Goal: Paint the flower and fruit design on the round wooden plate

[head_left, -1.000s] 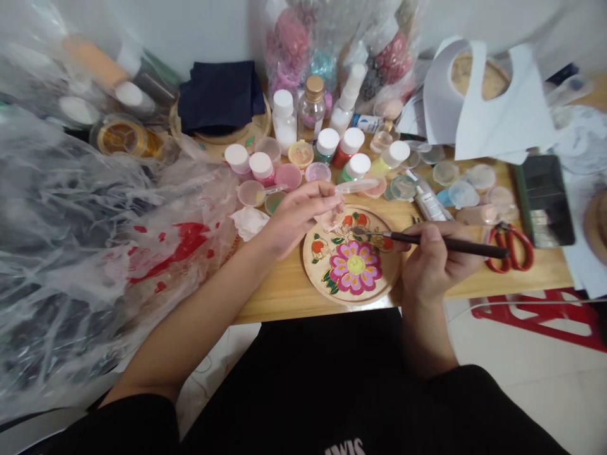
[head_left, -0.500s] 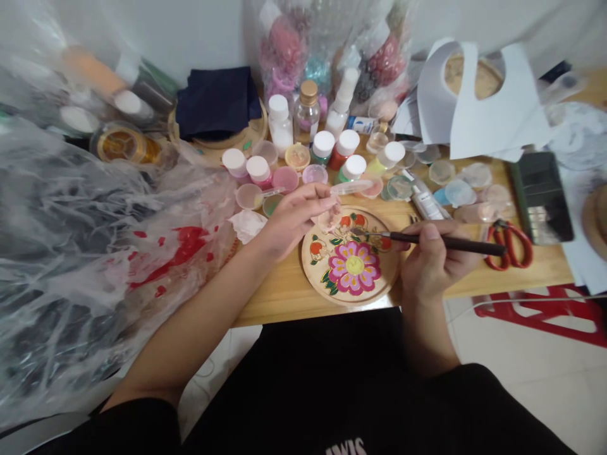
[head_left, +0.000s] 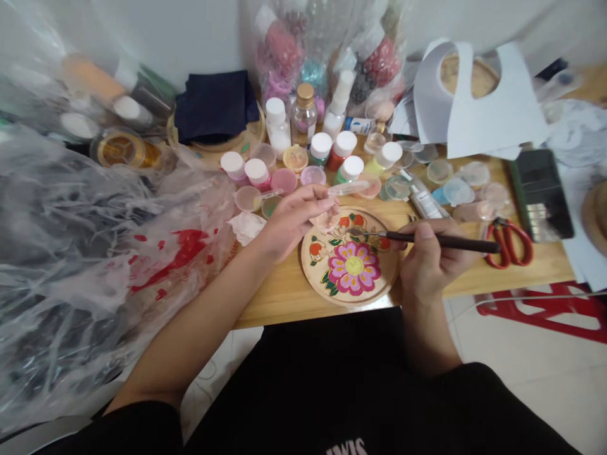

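Note:
My left hand (head_left: 300, 218) is closed around a small clear plastic cup (head_left: 327, 220) with its lid (head_left: 348, 188) tipped up, held over the back left of a round wooden plaque. That plaque (head_left: 317, 284) carries a pink flower with a yellow centre (head_left: 354, 265), orange fruits and green leaves edged in gold. Between the fingers of my right hand (head_left: 429, 253) is a dark-handled tool (head_left: 455, 243) with a thin metal shaft. Its small tip (head_left: 355, 232) is above the plaque's upper part, close to the cup; whether it touches cannot be made out.
White-capped paint jars (head_left: 321, 146) and several small open cups (head_left: 283, 181) stand behind the plaque. Red-handled scissors (head_left: 508, 243), a tube (head_left: 423, 199) and a dark phone-like slab (head_left: 541, 196) lie to the right. Clear plastic sheeting (head_left: 95, 253) heaps up at left.
The view has shifted very slightly. The tool in my right hand has moved a little to the left; my left hand keeps the cup in nearly the same place.

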A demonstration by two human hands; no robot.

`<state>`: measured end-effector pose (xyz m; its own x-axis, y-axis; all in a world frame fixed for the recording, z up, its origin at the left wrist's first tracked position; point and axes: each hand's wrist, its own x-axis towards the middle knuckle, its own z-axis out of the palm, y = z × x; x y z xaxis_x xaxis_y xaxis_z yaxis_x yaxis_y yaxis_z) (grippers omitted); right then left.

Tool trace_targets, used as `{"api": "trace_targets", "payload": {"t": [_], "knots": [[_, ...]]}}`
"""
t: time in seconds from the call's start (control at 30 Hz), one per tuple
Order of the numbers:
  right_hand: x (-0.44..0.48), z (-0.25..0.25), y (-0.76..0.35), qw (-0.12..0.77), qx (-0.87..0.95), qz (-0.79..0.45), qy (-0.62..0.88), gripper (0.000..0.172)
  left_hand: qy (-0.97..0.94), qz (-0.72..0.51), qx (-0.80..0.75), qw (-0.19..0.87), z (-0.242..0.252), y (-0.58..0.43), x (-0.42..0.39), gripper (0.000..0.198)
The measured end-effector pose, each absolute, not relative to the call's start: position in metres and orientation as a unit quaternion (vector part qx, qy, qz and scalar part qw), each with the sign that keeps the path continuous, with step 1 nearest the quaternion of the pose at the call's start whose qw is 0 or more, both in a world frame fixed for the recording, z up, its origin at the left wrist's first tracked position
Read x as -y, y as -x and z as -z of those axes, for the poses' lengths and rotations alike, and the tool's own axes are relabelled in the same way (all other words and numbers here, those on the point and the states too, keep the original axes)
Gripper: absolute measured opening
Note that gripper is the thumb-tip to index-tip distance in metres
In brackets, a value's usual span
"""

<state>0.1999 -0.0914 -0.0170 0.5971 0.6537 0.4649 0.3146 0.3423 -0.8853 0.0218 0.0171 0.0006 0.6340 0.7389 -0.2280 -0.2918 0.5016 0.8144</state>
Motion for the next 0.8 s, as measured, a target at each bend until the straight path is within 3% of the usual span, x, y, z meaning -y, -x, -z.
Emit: {"api": "trace_targets", "payload": {"t": [0.8], "knots": [[0.0928, 0.0195, -0.2016, 0.692, 0.432, -0.116, 0.566, 0.025, -0.397, -0.313, -0.269, 0.82, 0.0013, -0.0214, -0.0186, 0.024]]}}
